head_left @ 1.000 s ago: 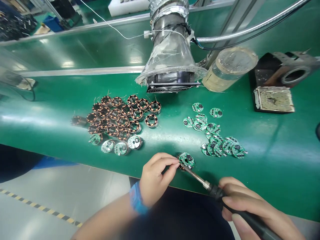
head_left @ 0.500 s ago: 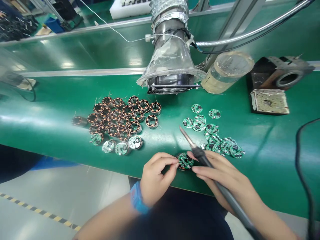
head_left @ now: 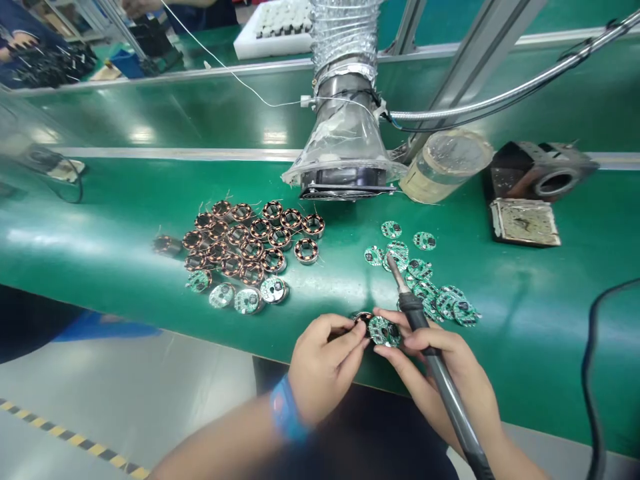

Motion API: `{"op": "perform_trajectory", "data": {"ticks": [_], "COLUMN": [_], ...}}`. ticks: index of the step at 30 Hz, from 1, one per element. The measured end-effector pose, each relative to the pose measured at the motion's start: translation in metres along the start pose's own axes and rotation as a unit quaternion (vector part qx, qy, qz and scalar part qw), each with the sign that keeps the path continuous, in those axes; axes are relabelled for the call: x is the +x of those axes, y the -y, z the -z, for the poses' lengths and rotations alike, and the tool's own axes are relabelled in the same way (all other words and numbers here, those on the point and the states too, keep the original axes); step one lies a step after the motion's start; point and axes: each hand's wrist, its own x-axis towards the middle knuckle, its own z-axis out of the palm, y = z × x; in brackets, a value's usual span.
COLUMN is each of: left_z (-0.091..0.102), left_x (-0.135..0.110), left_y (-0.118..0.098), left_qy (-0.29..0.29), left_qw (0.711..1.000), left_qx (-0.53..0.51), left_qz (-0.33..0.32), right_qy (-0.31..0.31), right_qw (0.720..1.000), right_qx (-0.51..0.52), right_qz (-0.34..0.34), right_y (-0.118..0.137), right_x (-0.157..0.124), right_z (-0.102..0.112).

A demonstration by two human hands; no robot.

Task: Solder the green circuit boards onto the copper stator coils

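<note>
My left hand pinches a copper-wound stator, mostly hidden behind its fingers. Against the stator's right side is a round green circuit board, tilted to face me. My right hand has its thumb and forefinger at that board's edge. It also grips a soldering iron, whose tip points up and away over a heap of loose circuit boards. To the left stand several more copper-wound stators. The nearest few carry circuit boards on top.
A clear fume hood with a fan hangs over the green bench. Behind on the right are a cloudy cylindrical tub and a soldering iron stand with a cleaning pad. A black cable loops down the right side.
The circuit board has shifted right, off the top of the stator, so the copper windings now show beside it. The soldering iron's tip has swung right over the loose boards. The camera view has shifted.
</note>
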Motion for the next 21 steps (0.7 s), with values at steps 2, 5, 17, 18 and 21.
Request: {"op": "perform_trajectory", "data": {"ticks": [2,5,17,18,21], "left_z": [-0.002,-0.003,0.005,0.005,0.011], "left_x": [0.003,0.005,-0.003,-0.001,0.004], "left_y": [-0.003,-0.006,0.003,0.003,0.003], "left_qy": [0.006,0.010,0.062,0.061,0.037], "left_qw": [1.000,0.993,0.990,0.997,0.988], "left_qx": [-0.002,-0.077,-0.085,-0.016,0.145], "left_qz": [0.027,0.089,0.097,0.052,-0.031], "right_qy": [-0.014,-0.031,0.011,0.012,-0.019], "right_qw": [1.000,0.997,0.989,0.991,0.993], "right_qx": [-0.008,-0.066,-0.124,-0.109,-0.103], "right_qz": [-0.008,0.018,0.074,0.071,0.053], "right_y": [0.003,0.008,0.020,0.020,0.011], "right_x": [-0.001,-0.002,0.003,0.004,0.013], "right_z": [-0.003,-0.007,-0.021,-0.021,-0.011]}}
